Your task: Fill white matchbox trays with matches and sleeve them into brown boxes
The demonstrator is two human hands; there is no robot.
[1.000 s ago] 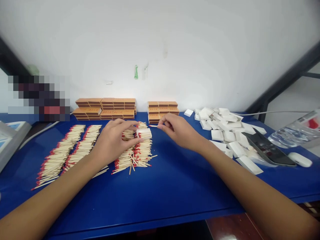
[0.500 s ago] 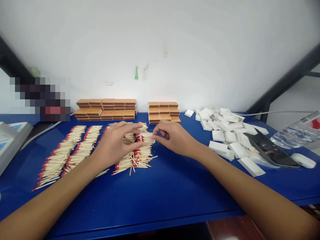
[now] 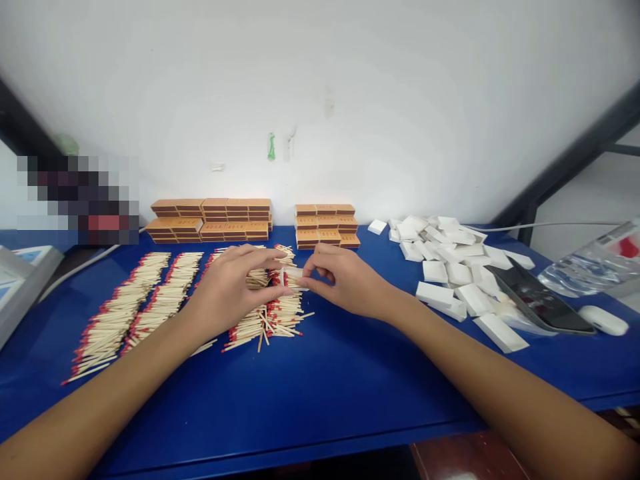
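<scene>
Over the rows of red-headed matches, my left hand (image 3: 230, 280) grips the left end of a small white matchbox tray (image 3: 293, 272) between thumb and fingers. Pale match sticks show inside the tray. At its right end my right hand (image 3: 345, 277) is closed in a pinch, thumb and forefinger on the stick ends of the matches in the tray; exactly where tray and sticks meet the fingertips is partly hidden. Loose matches (image 3: 285, 313) lie right below the tray. More match rows (image 3: 145, 300) stretch to the left, some covered by my left hand and forearm.
Stacked orange-brown matchboxes (image 3: 210, 220) stand against the wall, with a smaller stack (image 3: 325, 227) to their right. Several white trays (image 3: 450, 250) are heaped on the right, beside a phone (image 3: 543, 297), a white earbud case (image 3: 603, 321) and a clear plastic bottle (image 3: 585, 263) on the blue table (image 3: 320, 400).
My right fingers have shifted slightly at the tray's right end, and the tray looks a little more tilted. My left hand keeps its hold in nearly the same place.
</scene>
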